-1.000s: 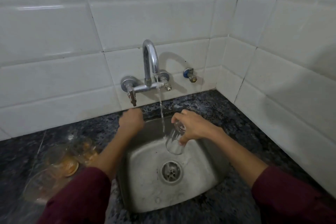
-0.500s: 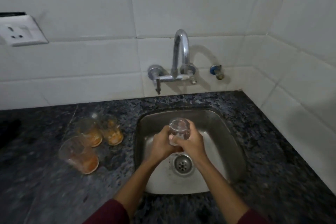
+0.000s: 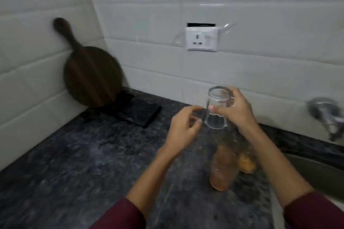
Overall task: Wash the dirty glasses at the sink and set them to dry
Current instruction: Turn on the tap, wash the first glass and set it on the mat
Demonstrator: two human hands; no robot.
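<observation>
White tile runs along the back wall and down the left side, with dark speckled countertop (image 3: 78,154) below it, and that stretch of stone is where I judge this glass should end up.

I have the clean glass (image 3: 216,108) in the air above the counter, well left of the sink (image 3: 316,169) and just above the dirty glasses (image 3: 223,169) with their orange residue. It is upside down: base up and leaning a little toward me, mouth down and away. Its long axis is close to vertical, only slightly tipped. My right hand (image 3: 236,111) grips it round the upper half, thumb on the near side, other digits wrapped behind. My left hand (image 3: 183,126) is loosely curled just beside the rim, holding nothing; whether a fingertip brushes the glass I cannot tell.

To do this step well, I would keep the mouth down so it drains, bring the axis fully upright, and lower it on a bare patch to the left, well apart from the dirty ones so no residue touches it. Wet glass is slippery, so the grip should stay firm until the whole rim sits flat; setting one edge down first could make it skid on the stone.

Further out, a dark slab (image 3: 137,111) lies near the corner with a round wooden board (image 3: 91,76) propped against the tile behind it. A wall socket (image 3: 202,38) sits above, and the tap (image 3: 325,113) blurs at the right edge.
</observation>
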